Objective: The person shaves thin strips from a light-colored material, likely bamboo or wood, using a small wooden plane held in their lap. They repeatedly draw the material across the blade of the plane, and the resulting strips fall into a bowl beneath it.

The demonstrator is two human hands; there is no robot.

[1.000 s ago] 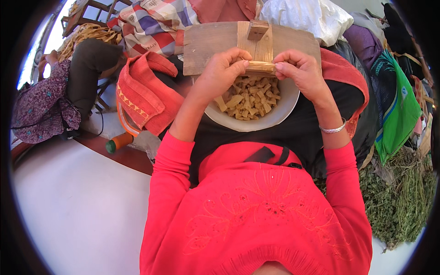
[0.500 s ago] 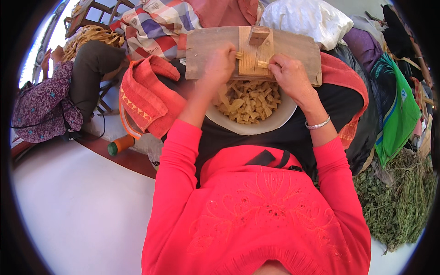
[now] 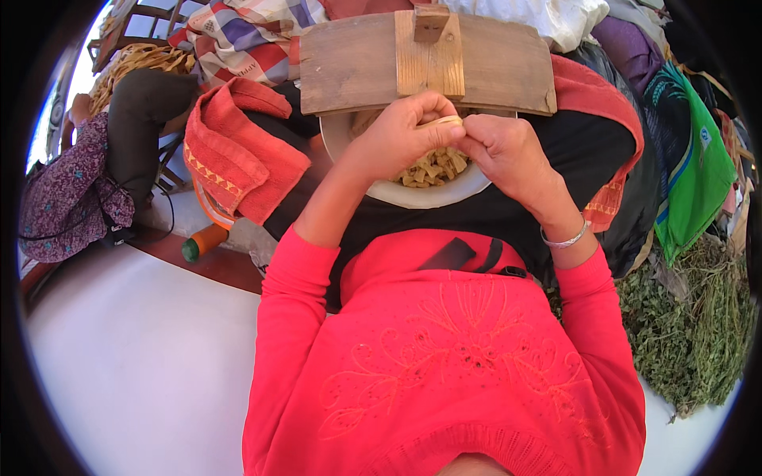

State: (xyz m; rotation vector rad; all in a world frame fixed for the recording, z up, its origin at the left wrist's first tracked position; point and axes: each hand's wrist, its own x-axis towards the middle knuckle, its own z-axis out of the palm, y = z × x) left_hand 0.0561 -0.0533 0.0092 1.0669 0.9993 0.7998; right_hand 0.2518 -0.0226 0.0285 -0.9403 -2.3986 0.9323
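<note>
My left hand and my right hand meet over a white bowl, fingers pinched on a thin pale yellow strip that is mostly hidden by them. Below them, short yellowish chopped pieces fill the part of the bowl that shows. A weathered wooden board lies across the bowl's far side, with a lighter central plank and an upright wooden block on it.
Red towels flank the bowl on my dark-clad lap. At left are another person in patterned sleeves, dried strips and an orange cylinder. At right lie a green bag and dried plants. Checked cloth sits behind.
My hands left the board's central plank, where they held pieces apart half a second ago, and came down toward me and together on the strip. The board appears higher in the view.
</note>
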